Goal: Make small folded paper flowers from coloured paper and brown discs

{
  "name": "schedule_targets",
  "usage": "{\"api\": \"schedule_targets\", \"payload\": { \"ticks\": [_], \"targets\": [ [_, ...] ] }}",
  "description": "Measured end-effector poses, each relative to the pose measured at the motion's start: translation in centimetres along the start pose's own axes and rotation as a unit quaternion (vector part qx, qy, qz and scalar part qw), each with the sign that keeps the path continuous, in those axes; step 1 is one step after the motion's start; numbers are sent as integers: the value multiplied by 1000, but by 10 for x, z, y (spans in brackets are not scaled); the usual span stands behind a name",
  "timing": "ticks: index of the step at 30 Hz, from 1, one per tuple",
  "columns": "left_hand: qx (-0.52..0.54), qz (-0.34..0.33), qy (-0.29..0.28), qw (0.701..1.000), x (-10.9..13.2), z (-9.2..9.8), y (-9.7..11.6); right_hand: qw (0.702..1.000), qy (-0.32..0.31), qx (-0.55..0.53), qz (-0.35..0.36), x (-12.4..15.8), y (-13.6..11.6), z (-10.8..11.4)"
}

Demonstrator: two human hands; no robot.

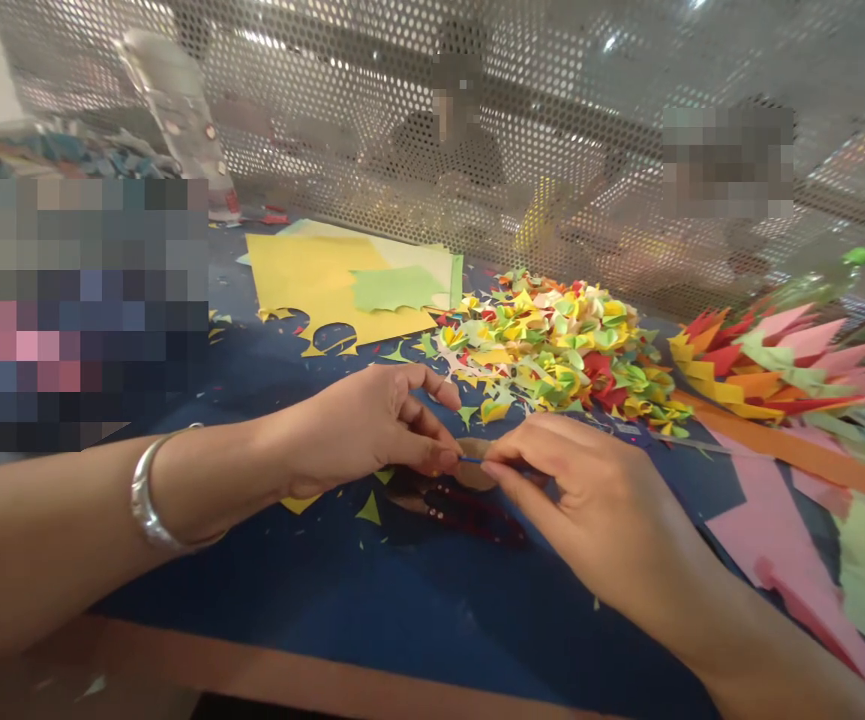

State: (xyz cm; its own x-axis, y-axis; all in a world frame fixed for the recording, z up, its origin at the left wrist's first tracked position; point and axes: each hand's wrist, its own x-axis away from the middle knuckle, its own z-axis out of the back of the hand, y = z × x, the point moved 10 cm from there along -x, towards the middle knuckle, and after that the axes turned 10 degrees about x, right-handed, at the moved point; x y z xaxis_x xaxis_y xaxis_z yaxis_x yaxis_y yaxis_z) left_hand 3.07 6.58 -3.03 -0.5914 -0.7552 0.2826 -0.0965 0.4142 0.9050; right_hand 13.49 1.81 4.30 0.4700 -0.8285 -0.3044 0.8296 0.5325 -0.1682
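My left hand point(372, 425) and my right hand point(589, 500) meet fingertip to fingertip over the dark blue table cover point(402, 590). Both are pinched on a thin blue strip point(469, 459) stretched between them. Just under the fingertips lies a small round brown paper disc point(475, 475), partly hidden. A dark red glittery piece point(469, 510) lies on the cover below the hands. A silver bangle point(148, 490) is on my left wrist.
A heap of small folded yellow, green and red paper pieces point(559, 350) lies just beyond the hands. Yellow cut sheets point(327, 290) lie behind it on the left. Spiky coloured paper shapes point(777, 370) and pink and orange sheets point(769, 500) fill the right. A perforated metal screen point(477, 120) stands behind.
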Motion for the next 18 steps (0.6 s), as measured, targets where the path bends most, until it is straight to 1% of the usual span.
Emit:
{"api": "schedule_targets", "payload": {
  "ticks": [5,8,12,18],
  "targets": [
    [20,7,3,1000,2,3,1,999,26,16,11,0,-3,5],
    [-1,7,3,1000,4,6,2,999,30,28,19,1,-5,6],
    [-35,-14,26,999,7,11,8,998,40,36,29,2,-9,8],
    [-75,-39,47,995,12,9,17,997,48,47,33,4,-12,9]
  ]
}}
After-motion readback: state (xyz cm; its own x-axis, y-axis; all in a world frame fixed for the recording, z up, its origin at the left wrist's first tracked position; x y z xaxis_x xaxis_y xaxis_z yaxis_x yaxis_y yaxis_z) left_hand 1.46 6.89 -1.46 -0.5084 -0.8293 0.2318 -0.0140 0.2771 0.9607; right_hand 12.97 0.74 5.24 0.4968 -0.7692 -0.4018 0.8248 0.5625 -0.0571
